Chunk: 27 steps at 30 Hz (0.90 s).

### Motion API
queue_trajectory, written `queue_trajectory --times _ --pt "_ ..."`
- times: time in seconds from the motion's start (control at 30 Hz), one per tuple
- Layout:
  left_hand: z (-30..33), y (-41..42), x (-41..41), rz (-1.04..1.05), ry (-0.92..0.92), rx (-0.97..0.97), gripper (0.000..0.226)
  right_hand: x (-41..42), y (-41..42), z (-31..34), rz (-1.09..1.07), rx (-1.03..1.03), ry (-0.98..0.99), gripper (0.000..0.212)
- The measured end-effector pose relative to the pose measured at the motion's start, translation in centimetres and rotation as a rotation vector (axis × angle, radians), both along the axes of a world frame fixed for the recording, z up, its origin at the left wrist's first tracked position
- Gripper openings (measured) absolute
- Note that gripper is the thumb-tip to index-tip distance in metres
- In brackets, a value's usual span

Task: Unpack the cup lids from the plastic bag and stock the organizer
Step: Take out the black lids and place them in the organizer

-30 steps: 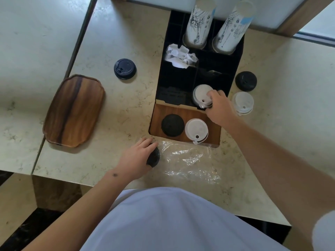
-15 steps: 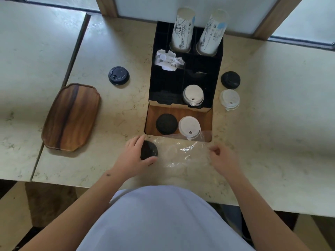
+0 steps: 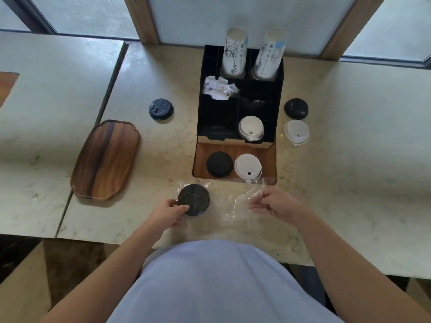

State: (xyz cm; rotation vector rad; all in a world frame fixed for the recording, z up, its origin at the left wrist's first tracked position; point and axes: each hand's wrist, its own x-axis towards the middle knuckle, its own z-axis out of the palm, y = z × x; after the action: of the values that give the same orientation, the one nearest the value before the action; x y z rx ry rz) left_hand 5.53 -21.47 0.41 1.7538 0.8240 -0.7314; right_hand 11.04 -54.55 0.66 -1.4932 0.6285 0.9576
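At the far left we see a wooden tray (image 3: 106, 159) lying flat on the pale stone counter (image 3: 349, 159), and just beyond it a dark lid (image 3: 161, 109) sits alone on the stone. Nearer to us, our left hand (image 3: 166, 214) pinches the near edge of a black lid (image 3: 193, 200), thumb on top and fingers curled beneath, gripping it through the left end of the clear plastic bag (image 3: 233, 201) that lies crumpled and flat on the counter before the organizer. The black organizer (image 3: 210, 117) stands in the middle: two stacks of printed paper cups (image 3: 234, 54) rise from its back compartments, crumpled white paper (image 3: 219, 88) fills a middle-left compartment, and a stack of white lids (image 3: 251, 128) rests in the front-right black compartment. In its wooden front tray, a black lid stack (image 3: 219, 164) sits on the left, touching or just beside a white lid stack (image 3: 247, 168) on the right. Our right hand (image 3: 277, 203) holds the bag's right end, fingers loosely curled and pinching the film between thumb and fingertips. On the counter right of the organizer, a black lid (image 3: 296, 108) lies just behind a white lid (image 3: 295, 132).
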Motion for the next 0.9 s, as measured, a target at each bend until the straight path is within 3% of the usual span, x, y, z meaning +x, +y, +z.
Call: queue_trajectory --times 0.13,0.23,0.4,0.6,0.9 --pt "0.0 -0.6 -0.3 -0.017 -0.040 -0.044 0.014 -1.0 1.0 1.0 0.154 0.095 0.048 0.016" --pt "0.1 -1.0 -0.4 -0.035 -0.046 -0.079 0.012 -1.7 2.0 1.5 0.251 0.113 0.057 0.021" --pt "0.0 -1.3 -0.8 -0.016 -0.057 -0.136 0.010 -2.5 3.5 1.8 0.239 0.203 0.091 0.024" --pt "-0.2 -1.7 -1.1 -0.070 -0.063 -0.211 0.010 -3.3 5.2 1.9 0.181 0.082 0.022 0.009" --pt "0.3 -1.6 -1.1 -0.097 -0.103 -0.273 0.016 -3.0 5.5 3.2 0.273 0.103 -0.122 0.037"
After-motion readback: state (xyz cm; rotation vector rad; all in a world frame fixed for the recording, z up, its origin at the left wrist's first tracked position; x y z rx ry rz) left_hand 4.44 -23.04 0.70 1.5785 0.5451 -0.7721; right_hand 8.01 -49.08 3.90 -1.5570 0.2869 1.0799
